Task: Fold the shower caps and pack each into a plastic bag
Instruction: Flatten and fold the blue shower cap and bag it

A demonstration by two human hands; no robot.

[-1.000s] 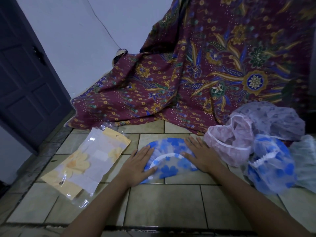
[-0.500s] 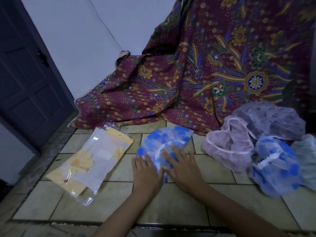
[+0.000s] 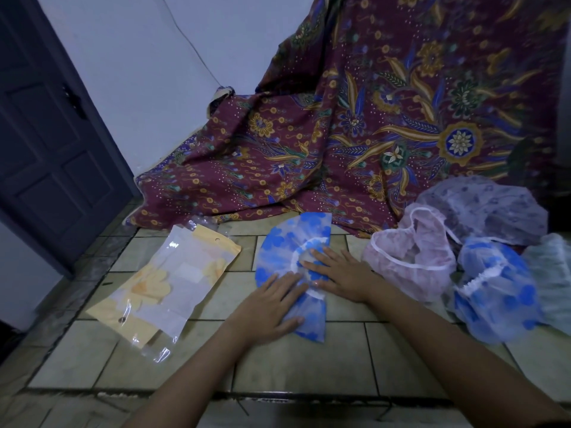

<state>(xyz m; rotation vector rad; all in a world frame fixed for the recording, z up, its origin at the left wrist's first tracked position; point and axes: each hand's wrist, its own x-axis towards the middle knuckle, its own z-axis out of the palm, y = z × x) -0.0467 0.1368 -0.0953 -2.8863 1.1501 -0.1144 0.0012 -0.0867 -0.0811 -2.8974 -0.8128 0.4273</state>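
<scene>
Blue-flowered shower cap (image 3: 287,242) lay folded on the floor directly under your grips, long axis running away from you, with your left grip (image 3: 272,304) spread flat on its nearer end, your right grip (image 3: 343,273) flat just beyond, and the plastic bag (image 3: 173,282) left of both.

Two blue-flowered shower caps (image 3: 287,242) (image 3: 500,291) lying out, plus pink cap (image 3: 401,251), lilac-grey cap (image 3: 488,208), pale green cap (image 3: 553,273) — five in all. Plastic bags (image 3: 173,279) sitting stacked, number unclear. One batik cloth (image 3: 370,118) hanging.
</scene>
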